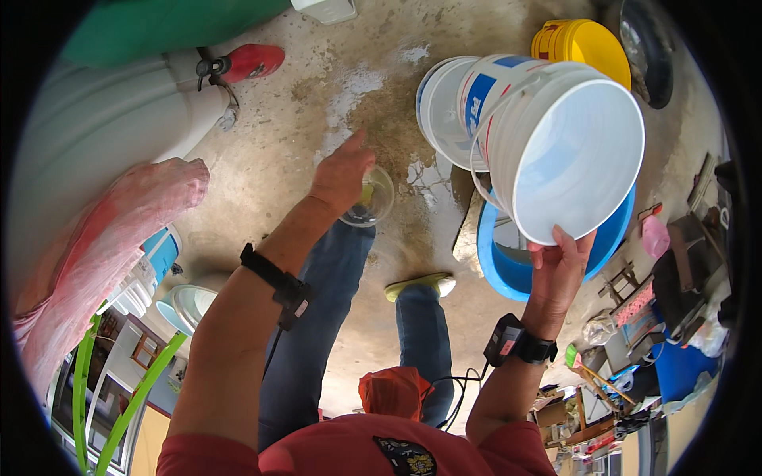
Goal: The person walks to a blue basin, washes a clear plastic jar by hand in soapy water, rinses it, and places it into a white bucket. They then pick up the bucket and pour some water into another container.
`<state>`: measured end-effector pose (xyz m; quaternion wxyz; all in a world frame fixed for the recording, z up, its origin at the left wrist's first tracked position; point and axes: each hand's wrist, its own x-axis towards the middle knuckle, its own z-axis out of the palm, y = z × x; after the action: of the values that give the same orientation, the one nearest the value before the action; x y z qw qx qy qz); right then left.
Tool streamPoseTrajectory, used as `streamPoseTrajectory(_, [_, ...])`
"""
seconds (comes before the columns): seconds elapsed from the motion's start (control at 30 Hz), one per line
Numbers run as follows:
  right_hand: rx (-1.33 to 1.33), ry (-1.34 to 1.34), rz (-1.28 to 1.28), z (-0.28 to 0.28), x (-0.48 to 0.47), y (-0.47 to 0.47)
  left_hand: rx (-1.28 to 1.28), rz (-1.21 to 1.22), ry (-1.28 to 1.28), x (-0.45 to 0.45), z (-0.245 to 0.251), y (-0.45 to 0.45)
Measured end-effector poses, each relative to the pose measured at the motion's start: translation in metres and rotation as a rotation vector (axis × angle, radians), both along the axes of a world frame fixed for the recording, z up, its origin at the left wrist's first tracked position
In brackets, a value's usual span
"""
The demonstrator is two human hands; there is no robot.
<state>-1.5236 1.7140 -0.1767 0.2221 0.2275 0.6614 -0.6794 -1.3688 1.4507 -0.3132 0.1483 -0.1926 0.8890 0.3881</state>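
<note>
With my right hand (559, 265) I grip the lower rim of a white plastic bucket (506, 113) that has blue and red printing. The bucket is tipped on its side, its mouth turned towards me and its white inner wall showing. Behind and below it sits a round blue plastic tub (497, 271). My left hand (342, 175) is closed at the edge of a clear plastic container (381, 205), with the index finger stretched out. A green shoe shows through that container; the thumb is hidden. Another white bucket (440, 113) stands partly behind the tipped one.
Beyond the buckets are a yellow bucket (601, 50) and a dark round basin (646, 53). A red bottle (253, 61) is at the upper left, by a large grey surface (137, 101). Wet patches mark the concrete floor (274, 143). Clutter and a broom (574, 357) lie right.
</note>
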Motion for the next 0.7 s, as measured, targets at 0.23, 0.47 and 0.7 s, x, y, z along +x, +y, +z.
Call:
streamPoseTrajectory(0.23, [0.06, -0.052, -0.038, 0.034, 0.002, 0.028, 0.309, 0.528, -0.128, -0.004, 0.064, -0.04])
streamPoseTrajectory(0.47, [0.071, -0.052, -0.005, 0.052, -0.004, 0.071, 0.257, 0.32, 0.135, -0.02, 0.136, -0.036])
streamPoseTrajectory(0.7, [-0.022, -0.291, -0.04, 0.062, 0.013, 0.092, 0.224, -0.281, 0.114, -0.051, 0.23, -0.01])
